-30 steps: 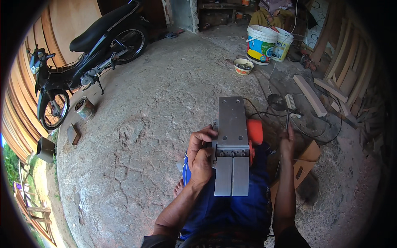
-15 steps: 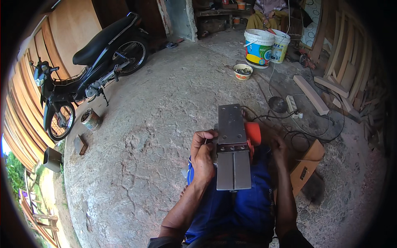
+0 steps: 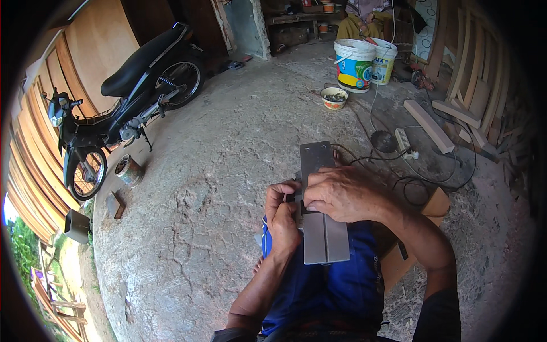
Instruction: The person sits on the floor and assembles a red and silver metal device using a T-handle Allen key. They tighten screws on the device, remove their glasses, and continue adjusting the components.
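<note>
The right hand (image 3: 346, 194) covers much of the middle of the metal-plated tool (image 3: 326, 239), so what its fingertips touch cannot be made out. Whatever sits between the thumb and fingers of the left hand (image 3: 283, 221) is too small and dark to tell. The right forearm (image 3: 428, 245) hides part of the cardboard (image 3: 397, 267) on the floor (image 3: 171, 256). Toward the floor's far edge, the bowl (image 3: 335, 104) has indistinct contents, and the seated person (image 3: 364, 25) is cut off by the view's top edge.
</note>
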